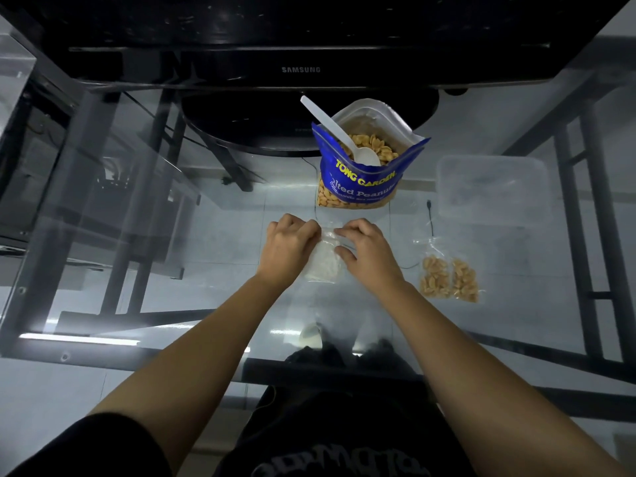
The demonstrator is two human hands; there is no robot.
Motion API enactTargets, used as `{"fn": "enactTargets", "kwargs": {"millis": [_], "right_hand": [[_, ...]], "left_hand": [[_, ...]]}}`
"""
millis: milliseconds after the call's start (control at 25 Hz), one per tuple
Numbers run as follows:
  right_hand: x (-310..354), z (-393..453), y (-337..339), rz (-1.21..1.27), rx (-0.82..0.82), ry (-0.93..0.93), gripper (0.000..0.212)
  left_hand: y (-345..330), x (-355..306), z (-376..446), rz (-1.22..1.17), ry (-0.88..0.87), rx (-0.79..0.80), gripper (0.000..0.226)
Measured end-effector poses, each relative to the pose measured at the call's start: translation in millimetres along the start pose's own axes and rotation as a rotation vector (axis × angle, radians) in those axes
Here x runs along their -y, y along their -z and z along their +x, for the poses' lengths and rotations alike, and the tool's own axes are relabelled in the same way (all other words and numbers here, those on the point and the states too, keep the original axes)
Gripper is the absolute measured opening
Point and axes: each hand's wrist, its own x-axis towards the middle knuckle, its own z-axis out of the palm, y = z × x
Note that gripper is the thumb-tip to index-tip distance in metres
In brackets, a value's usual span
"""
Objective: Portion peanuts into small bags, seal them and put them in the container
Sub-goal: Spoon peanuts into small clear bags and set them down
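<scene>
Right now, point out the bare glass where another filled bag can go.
Free: the glass left of the left hand, and the strip between the right hand and the two filled bags. Crowded: from the peanut bag to the clear container and the cable.

Clear glass tabletop (213, 242) on a dark metal frame (103, 187), seen from above; pale floor tiles (51, 390) show through the pane. Black flat-screen monitor (299, 39) (brand lettering SAMSUNG on its lower bezel) stands along the far edge, borne on a glossy black oval stand (247, 125). Thin black cable (430, 218) with a small plug at its far end lies on the glass at right. Small white rounded object (311, 335) near the front edge, too blurred to identify. Black printed garment (344, 442) fills the bottom centre.
</scene>
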Motion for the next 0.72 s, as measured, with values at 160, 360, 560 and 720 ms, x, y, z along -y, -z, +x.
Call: {"fn": "enactTargets", "kwargs": {"millis": [160,360,560,720], "right_hand": [[0,-3,3,0.0,0.009,0.01,0.041],[9,-8,4,0.061,-0.022,0.002,0.037],[34,-25,23,0.63,0.018,-0.135,0.005],[50,-28,53,0.646,0.008,-0.05,0.013]], "left_hand": [[8,6,-1,-0.035,-0.172,0.004,0.022],[34,0,0,-0.2,-0.16,0.161,0.015],[84,-15,-2,-0.747,0.318,0.34,0.015],[106,-27,6,-1.126,0.462,0.354,0.018]]}}
